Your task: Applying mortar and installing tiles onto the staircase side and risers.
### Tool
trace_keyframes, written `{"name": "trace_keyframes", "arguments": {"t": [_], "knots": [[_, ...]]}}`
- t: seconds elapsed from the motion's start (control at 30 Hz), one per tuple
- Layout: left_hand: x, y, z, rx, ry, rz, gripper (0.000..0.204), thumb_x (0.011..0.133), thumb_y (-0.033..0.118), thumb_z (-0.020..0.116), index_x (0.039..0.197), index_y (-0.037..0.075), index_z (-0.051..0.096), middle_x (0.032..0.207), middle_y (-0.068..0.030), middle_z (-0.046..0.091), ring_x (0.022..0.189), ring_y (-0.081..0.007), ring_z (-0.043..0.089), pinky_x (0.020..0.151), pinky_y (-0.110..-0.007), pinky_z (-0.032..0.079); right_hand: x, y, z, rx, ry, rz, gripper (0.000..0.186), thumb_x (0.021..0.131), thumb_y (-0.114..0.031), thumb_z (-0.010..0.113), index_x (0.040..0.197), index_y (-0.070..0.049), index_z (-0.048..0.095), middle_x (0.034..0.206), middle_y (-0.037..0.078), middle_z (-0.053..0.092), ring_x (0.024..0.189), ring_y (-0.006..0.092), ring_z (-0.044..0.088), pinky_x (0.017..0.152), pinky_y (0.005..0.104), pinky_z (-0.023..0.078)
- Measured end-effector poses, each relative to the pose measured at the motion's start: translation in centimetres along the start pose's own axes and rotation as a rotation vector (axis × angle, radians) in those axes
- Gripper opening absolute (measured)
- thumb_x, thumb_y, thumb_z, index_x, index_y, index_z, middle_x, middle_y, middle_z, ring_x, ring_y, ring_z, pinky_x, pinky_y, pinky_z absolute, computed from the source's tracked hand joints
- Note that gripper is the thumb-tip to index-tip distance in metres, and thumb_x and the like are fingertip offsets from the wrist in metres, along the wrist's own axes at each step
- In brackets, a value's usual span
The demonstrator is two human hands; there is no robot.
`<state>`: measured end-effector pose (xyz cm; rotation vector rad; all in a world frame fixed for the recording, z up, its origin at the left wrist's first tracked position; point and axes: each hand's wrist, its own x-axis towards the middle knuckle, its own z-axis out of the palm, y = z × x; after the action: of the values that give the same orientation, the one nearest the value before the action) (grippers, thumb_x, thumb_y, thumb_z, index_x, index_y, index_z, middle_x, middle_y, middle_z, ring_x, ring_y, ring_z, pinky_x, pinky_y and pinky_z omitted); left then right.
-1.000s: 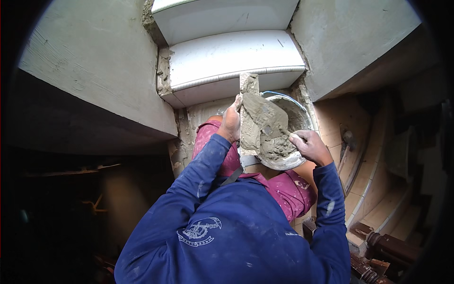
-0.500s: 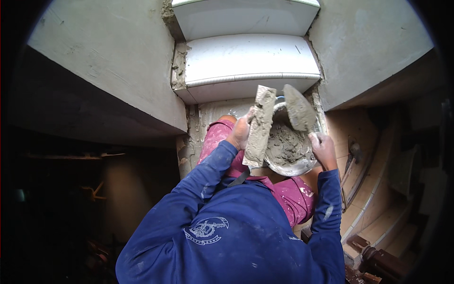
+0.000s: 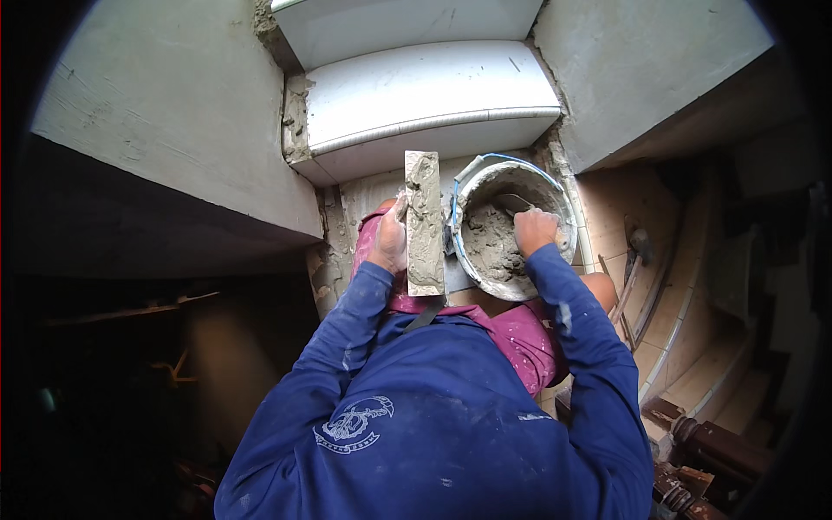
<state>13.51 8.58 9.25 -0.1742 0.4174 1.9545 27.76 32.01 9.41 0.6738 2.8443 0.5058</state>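
the left hand (image 3: pixel 391 239) grips a narrow strip (image 3: pixel 425 227), long axis near to far, coated in lumpy grey mortar (image 3: pixel 423 184). the right hand (image 3: pixel 536 230) holds a trowel (image 3: pixel 512 204) inside a bucket (image 3: pixel 505 177).

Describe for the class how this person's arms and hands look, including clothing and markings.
The left sleeve and right sleeve are long and blue, reaching the wrists, with pale smudges on the forearms. The left hand and right hand are ungloved; whitish residue marks the left.

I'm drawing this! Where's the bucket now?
In the head view, the bucket is right of centre, right of the mortar-covered strip, the right hand at its opening.
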Motion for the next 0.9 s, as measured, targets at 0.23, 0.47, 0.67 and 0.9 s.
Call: {"name": "trace_keyframes", "arguments": {"t": [0.23, 0.47, 0.67, 0.9], "knots": [[0.5, -0.3, -0.7, -0.016, -0.055, -0.046, 0.053, 0.099, 0.043, 0.032, 0.122, 0.002, 0.056, 0.103, -0.0157, 0.066, 0.085, -0.0278, 0.066, 0.077, -0.041, 0.056, -1.4, 3.9, -2.7, 0.139, -0.088, 0.088, 0.021, 0.081, -0.017, 0.054, 0.079, -0.01, 0.074, 0.081, 0.014, 0.07, 0.075, 0.0304, 0.07, 0.062, 0.0423, 0.055], [1.0, -1.4, 0.1, 0.038, -0.047, -0.02, 0.05, 0.1, 0.04, 0.032, 0.125, 0.003, 0.054, 0.106, -0.0159, 0.065, 0.089, -0.0288, 0.065, 0.081, -0.043, 0.055, 0.2, 3.0, -0.7, 0.108, -0.203, 0.051, 0.022, 0.082, -0.017, 0.052, 0.082, -0.01, 0.073, 0.083, 0.014, 0.07, 0.079, 0.0307, 0.069, 0.07, 0.0419, 0.055], [1.0, -1.6, 0.8, 0.009, 0.038, -0.005, 0.049, 0.1, 0.039, 0.031, 0.124, 0.003, 0.054, 0.104, -0.0164, 0.065, 0.088, -0.0287, 0.065, 0.079, -0.042, 0.055, -0.3, 9.6, -5.4, 0.541, -0.742, 0.117, 0.02, 0.073, -0.017, 0.062, 0.082, 0.0, 0.07, 0.089, 0.023, 0.068, 0.083, 0.0322, 0.069, 0.072, 0.0428, 0.054], [1.8, -1.9, -0.6, 0.075, -0.014, -0.017, 0.049, 0.1, 0.039, 0.03, 0.125, 0.003, 0.053, 0.107, -0.0157, 0.065, 0.089, -0.0271, 0.065, 0.08, -0.041, 0.055, 0.3, 3.4, -0.1, 0.235, -0.172, 0.121, 0.02, 0.08, -0.017, 0.055, 0.079, -0.006, 0.071, 0.083, 0.017, 0.069, 0.08, 0.033, 0.069, 0.069, 0.0448, 0.054]]}}
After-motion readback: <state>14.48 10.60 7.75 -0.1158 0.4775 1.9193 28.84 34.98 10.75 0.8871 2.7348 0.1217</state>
